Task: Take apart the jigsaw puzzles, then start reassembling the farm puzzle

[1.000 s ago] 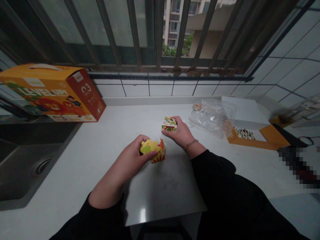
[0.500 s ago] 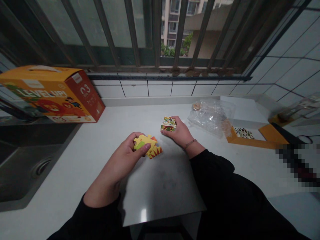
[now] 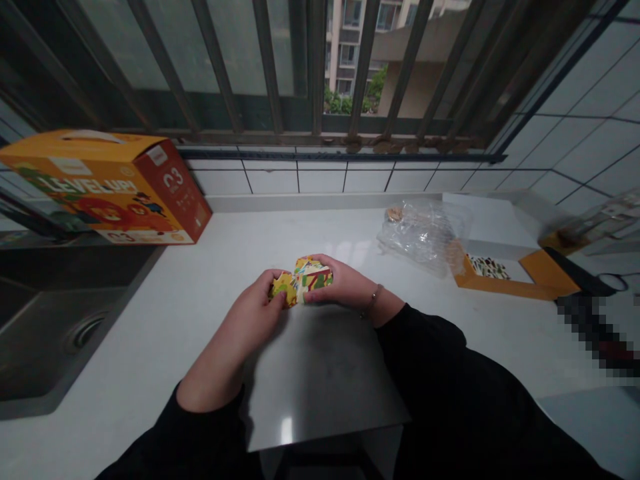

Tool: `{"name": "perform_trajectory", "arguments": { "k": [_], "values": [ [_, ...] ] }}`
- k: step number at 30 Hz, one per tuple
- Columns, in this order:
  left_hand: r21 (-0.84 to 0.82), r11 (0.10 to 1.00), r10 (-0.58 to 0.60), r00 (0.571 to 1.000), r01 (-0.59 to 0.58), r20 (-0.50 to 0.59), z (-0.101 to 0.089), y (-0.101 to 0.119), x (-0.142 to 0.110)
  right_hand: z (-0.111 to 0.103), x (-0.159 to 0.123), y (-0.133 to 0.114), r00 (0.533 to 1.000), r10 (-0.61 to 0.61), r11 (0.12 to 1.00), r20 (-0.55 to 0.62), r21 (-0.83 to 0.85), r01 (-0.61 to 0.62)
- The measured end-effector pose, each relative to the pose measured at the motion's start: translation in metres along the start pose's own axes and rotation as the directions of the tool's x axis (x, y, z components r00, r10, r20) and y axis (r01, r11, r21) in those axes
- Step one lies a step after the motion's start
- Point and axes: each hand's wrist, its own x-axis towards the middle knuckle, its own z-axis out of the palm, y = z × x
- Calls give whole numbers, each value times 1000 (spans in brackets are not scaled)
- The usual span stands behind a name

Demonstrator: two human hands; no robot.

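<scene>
Yellow jigsaw puzzle pieces are pinched in my left hand, its thumb lying over their faces. My right hand grips a stack of puzzle pieces with green, red and yellow print, seen partly edge-on. The two hands are close together above the counter, and the pieces in them meet or overlap at the middle. Fingers cover part of both bunches, so I cannot tell exactly where they touch.
On the white counter, an orange carton stands at left beside the sink. A crumpled clear plastic bag lies at right. Next to it is an open orange box with more pieces inside.
My right hand has moved left and nearer with its stack, bringing it against or over the pieces in my left hand. The left hand has shifted only slightly.
</scene>
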Motion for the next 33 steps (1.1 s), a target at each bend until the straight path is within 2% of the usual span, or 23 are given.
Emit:
{"name": "perform_trajectory", "arguments": {
  "k": [4,8,10,13,16,17,19,22,24,29,33],
  "values": [
    [-21,999,42,999,-41,7,3,1,0,1,-1,-1,999,19,994,45,-110,-14],
    [-53,998,40,999,-39,6,10,0,-1,6,-2,-3,996,-26,980,86,-192,42],
    [-28,999,27,1000,-28,-15,13,-2,0,9,-3,-3,996,-52,969,69,-238,67],
    [100,994,66,988,-53,-140,13,-10,4,8,-2,-4,990,-131,964,-48,-240,116],
    [335,939,164,961,-82,-224,10,-19,9,1,-1,-5,941,-230,962,-247,-202,182],
    [409,909,181,959,-79,-217,9,-22,9,-2,-1,-5,923,-241,962,-299,-202,186],
    [522,852,161,971,-45,-178,10,-27,9,-7,0,-4,917,-218,963,-334,-227,146],
    [621,782,36,991,54,-131,12,-29,6,-11,1,-2,935,-175,940,-310,-336,65],
    [659,747,-24,995,84,-100,13,-27,4,-11,1,0,928,-202,908,-313,-416,57],
    [681,731,-35,999,48,-33,7,-16,3,-11,2,2,930,-245,873,-273,-479,89],
    [673,739,-40,999,38,-12,4,-19,6,-11,4,4,933,-279,819,-227,-564,108]
  ]
}}
